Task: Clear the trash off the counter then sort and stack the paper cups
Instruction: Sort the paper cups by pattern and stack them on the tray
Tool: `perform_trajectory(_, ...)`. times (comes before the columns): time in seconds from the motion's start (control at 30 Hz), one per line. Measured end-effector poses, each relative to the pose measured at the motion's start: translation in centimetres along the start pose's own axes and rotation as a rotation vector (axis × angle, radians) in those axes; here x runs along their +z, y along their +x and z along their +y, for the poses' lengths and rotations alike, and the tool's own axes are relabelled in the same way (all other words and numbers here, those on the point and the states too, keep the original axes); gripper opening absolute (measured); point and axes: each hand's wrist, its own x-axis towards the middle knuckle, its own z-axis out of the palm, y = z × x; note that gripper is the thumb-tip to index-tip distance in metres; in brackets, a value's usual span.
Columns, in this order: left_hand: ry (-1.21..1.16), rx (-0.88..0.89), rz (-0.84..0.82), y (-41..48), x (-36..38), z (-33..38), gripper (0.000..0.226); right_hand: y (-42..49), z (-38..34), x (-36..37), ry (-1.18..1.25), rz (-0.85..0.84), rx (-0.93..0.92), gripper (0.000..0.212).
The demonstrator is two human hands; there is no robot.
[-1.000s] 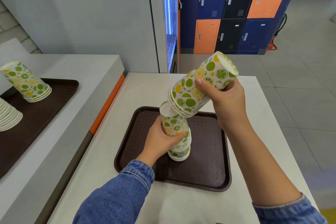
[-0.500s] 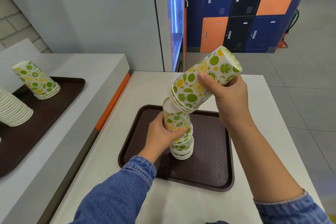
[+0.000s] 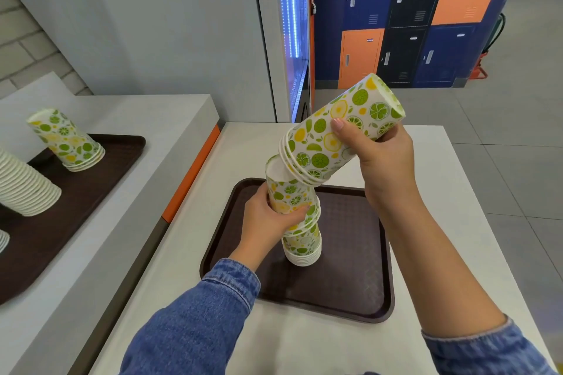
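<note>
Little has shifted: right hand [image 3: 387,161] fingers curl round a tilted citrus-print cup bundle [image 3: 341,128], its rims meeting the stack [image 3: 300,240] that the left hand [image 3: 268,219] grips on the brown tray [image 3: 350,289]. Misaligned rims could jam and topple it.

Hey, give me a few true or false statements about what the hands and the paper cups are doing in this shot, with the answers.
1. The right hand holds a tilted bunch of citrus-print cups. True.
2. The left hand is empty. False: it grips the cup stack standing on the near tray.
3. That cup stack stands rims down. True.
4. The side tray on the left counter holds only white cups. False: a citrus-print stack stands on it too.
</note>
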Motion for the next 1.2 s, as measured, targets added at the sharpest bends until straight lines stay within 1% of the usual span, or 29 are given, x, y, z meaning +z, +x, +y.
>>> perform_trajectory(0.13, -0.051, -0.020, 0.063, 0.4, -0.5, 0.4, 0.051, 0.3, -0.5, 0.1, 0.082, 0.020, 0.013, 0.046)
perform_trajectory(0.23, -0.114, -0.036, 0.119, 1.2, -1.5, 0.9, 0.056, 0.9, -1.0, 0.7, 0.187, 0.034, 0.042, 0.041)
perform_trajectory(0.33, -0.195, -0.032, 0.180, 1.9, -3.0, 2.0, 0.059, 1.7, -1.6, 2.0, 0.278, 0.015, 0.084, 0.037)
perform_trajectory(0.47, -0.271, -0.003, 0.258, 3.0, -6.2, 3.2, 0.056, 2.7, -1.8, 4.5, 0.344, -0.035, 0.120, 0.021)
perform_trajectory(0.57, -0.253, 0.012, 0.343, 3.7, -9.6, 3.7, 0.047, 3.2, -1.2, 7.4, 0.368, -0.077, 0.167, 0.021)
perform_trajectory(0.63, -0.231, 0.025, 0.408, 4.4, -12.6, 3.8, 0.040, 3.5, -0.4, 9.8, 0.375, -0.114, 0.207, 0.027)
perform_trajectory(0.67, -0.218, 0.028, 0.444, 4.9, -14.3, 3.9, 0.041, 3.6, 0.1, 11.1, 0.371, -0.134, 0.226, 0.028)
perform_trajectory(0.77, -0.160, 0.026, 0.546, 6.8, -20.2, 3.8, 0.055, 4.0, 1.6, 15.3, 0.336, -0.185, 0.270, 0.023)
perform_trajectory(0.87, -0.007, 0.037, 0.696, 9.4, -26.3, 4.2, 0.067, 4.5, 2.9, 19.8, 0.315, -0.221, 0.293, 0.023)
perform_trajectory(0.97, 0.168, 0.039, 0.835, 12.4, -32.3, 4.0, 0.068, 5.1, 4.5, 24.8, 0.269, -0.245, 0.292, 0.025)
perform_trajectory(1.03, 0.231, 0.024, 0.885, 14.5, -35.5, 3.0, 0.066, 5.7, 5.5, 28.2, 0.233, -0.249, 0.278, 0.034)
perform_trajectory(1.13, 0.298, 0.002, 0.913, 17.4, -38.5, 1.0, 0.063, 6.9, 6.7, 33.0, 0.201, -0.251, 0.263, 0.048)
perform_trajectory(1.2, 0.354, -0.011, 0.919, 19.2, -39.5, -0.3, 0.061, 7.8, 7.3, 35.8, 0.180, -0.251, 0.243, 0.051)
